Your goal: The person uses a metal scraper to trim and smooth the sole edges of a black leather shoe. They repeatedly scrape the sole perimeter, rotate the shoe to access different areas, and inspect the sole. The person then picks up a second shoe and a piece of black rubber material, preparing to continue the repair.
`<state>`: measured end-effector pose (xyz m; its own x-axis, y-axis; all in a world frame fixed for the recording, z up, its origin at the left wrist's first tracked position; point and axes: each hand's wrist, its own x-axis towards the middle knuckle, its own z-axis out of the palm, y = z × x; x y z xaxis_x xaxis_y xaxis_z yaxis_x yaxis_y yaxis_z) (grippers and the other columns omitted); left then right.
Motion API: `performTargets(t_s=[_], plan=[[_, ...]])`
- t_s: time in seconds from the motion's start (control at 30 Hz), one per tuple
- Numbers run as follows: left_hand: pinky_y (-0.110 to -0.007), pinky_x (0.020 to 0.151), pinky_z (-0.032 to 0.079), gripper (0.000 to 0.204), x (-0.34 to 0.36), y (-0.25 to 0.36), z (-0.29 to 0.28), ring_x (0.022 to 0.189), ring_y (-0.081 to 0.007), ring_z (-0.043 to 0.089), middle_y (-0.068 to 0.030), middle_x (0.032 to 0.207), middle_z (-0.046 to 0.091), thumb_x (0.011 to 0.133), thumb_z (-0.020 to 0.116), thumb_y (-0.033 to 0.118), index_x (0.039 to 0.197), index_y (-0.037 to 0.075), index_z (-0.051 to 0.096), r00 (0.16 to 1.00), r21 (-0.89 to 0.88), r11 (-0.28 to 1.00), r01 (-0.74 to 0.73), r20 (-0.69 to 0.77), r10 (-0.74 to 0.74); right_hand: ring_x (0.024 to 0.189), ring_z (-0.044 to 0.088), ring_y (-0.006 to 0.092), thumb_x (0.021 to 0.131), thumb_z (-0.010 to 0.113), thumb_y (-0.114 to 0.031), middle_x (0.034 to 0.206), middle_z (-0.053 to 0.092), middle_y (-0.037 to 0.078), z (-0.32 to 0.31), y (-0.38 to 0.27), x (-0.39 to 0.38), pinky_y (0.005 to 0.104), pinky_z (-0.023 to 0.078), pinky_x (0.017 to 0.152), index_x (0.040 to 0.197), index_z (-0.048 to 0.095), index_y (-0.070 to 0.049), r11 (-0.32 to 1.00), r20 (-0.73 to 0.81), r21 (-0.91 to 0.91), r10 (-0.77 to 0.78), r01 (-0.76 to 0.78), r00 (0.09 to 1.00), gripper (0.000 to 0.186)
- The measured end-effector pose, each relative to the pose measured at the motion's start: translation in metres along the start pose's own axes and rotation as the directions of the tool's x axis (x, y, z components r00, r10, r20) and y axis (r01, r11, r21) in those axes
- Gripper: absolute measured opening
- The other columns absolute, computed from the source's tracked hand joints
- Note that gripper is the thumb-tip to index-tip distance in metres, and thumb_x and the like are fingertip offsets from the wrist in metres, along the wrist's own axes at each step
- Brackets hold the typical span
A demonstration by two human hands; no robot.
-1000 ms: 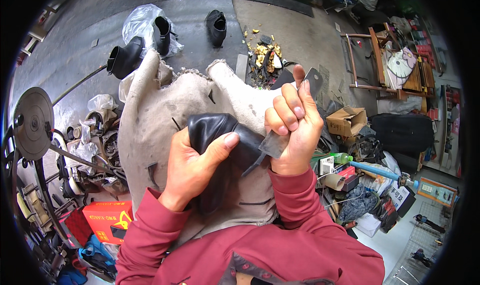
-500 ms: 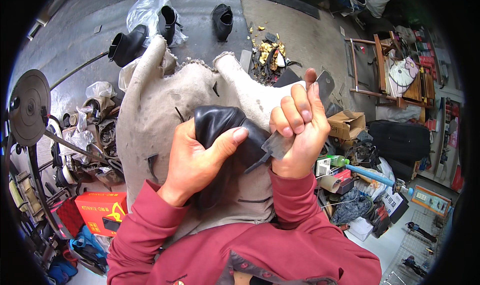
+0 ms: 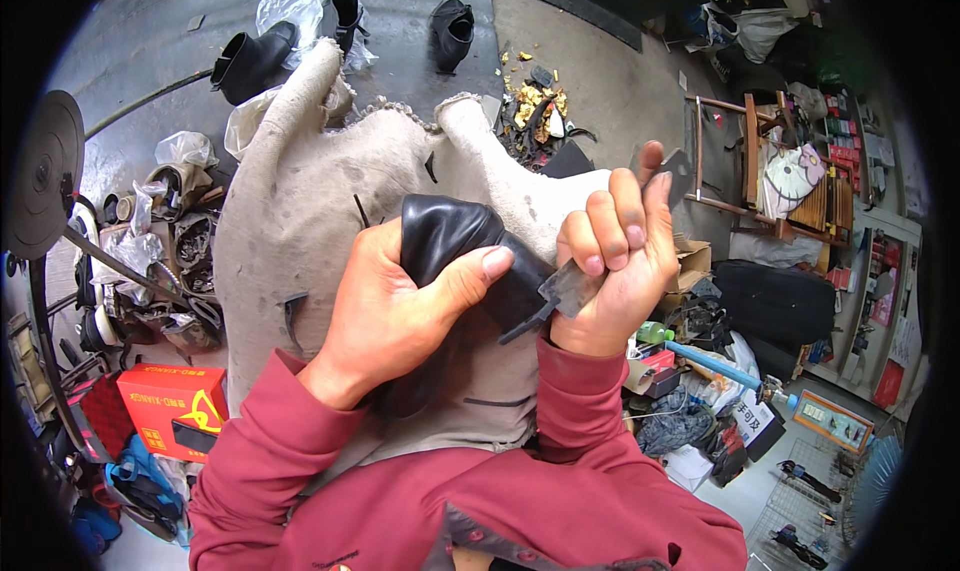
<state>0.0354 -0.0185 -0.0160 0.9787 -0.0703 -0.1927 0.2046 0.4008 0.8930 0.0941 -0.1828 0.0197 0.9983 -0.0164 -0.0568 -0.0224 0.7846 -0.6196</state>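
My left hand [image 3: 390, 326] is closed on a black leather boot piece [image 3: 450, 233], thumb lying across its face, over the worn pale cloth [image 3: 280, 201] covering my lap. My right hand [image 3: 620, 266] is wrapped round a flat grey metal blade [image 3: 568, 289], whose upper part shows behind my raised fingers. The blade's lower end rests at the right edge of the black leather, where a narrow dark strip sticks out downward.
Three black boots [image 3: 453, 36] and scraps [image 3: 530, 111] are on the floor ahead. A metal wheel [image 3: 42, 176] and a red box [image 3: 170, 406] are at left. A wooden folding chair [image 3: 750, 151], black bag [image 3: 770, 306] and piled clutter lie at right.
Both hands and the black leather sit slightly higher and further right in the picture; the surroundings have shifted up and partly leftward. The grips look the same.
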Motion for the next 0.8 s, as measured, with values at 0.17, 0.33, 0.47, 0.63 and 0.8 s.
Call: performTargets(t_s=[0.17,0.33,0.47,0.63,0.8], plan=[[-0.023,0.065,0.045,0.016,-0.0015,0.0006,0.0014,0.074,-0.0022,0.051,0.006,0.078,0.061,0.092,0.077,0.014,0.092,0.001,0.067,1.0,-0.031,0.999,0.017,-0.016,-0.018,0.048,0.024,0.0039,0.112,0.039,-0.031,0.067,0.029,-0.006,-0.0056,-0.0016,0.0043,0.0216,0.028,0.04,0.129,0.051,-0.009,0.988,-0.093,0.108,0.121,-0.111,0.988,0.03],[-0.023,0.065,0.045,0.016,-0.0012,0.0001,0.0007,0.074,-0.0023,0.051,0.006,0.078,0.062,0.092,0.077,0.014,0.092,0.001,0.067,1.0,-0.034,0.999,0.014,-0.01,-0.014,0.046,0.028,0.006,0.112,0.038,-0.024,0.067,0.034,-0.003,-0.0076,-0.0015,0.0037,0.0231,0.031,0.041,0.13,0.054,-0.002,0.982,-0.058,0.153,0.121,-0.111,0.991,0.033],[-0.023,0.064,0.045,0.016,-0.0014,-0.0011,0.0003,0.074,-0.0024,0.051,0.0063,0.078,0.061,0.092,0.077,0.014,0.091,0.001,0.067,1.0,-0.018,1.0,-0.001,-0.013,0.001,0.046,0.029,0.0061,0.113,0.037,-0.025,0.067,0.034,-0.003,-0.0064,-0.0005,0.0019,0.0233,0.032,0.041,0.13,0.053,-0.002,0.988,-0.037,0.125,0.096,-0.091,0.995,0.033],[-0.023,0.063,0.044,0.017,-0.0015,-0.0021,0.0011,0.073,-0.0023,0.05,0.0067,0.077,0.06,0.092,0.077,0.014,0.09,0.001,0.066,1.0,-0.031,1.0,-0.002,-0.023,0.002,0.047,0.027,0.0053,0.113,0.037,-0.026,0.068,0.033,-0.003,-0.0024,0.0009,0.0012,0.0226,0.031,0.04,0.131,0.051,-0.002,0.998,-0.01,0.056,0.013,-0.012,1.0,0.034],[-0.023,0.062,0.043,0.016,-0.0013,-0.0024,0.0001,0.072,-0.0023,0.049,0.0071,0.076,0.059,0.092,0.077,0.013,0.09,0.001,0.066,1.0,-0.009,1.0,-0.006,-0.015,0.006,0.047,0.025,0.004,0.113,0.038,-0.027,0.069,0.032,-0.004,0.0015,0.0027,-0.0021,0.0208,0.029,0.039,0.132,0.051,-0.002,0.996,0.02,-0.046,-0.07,0.071,0.997,0.034]])
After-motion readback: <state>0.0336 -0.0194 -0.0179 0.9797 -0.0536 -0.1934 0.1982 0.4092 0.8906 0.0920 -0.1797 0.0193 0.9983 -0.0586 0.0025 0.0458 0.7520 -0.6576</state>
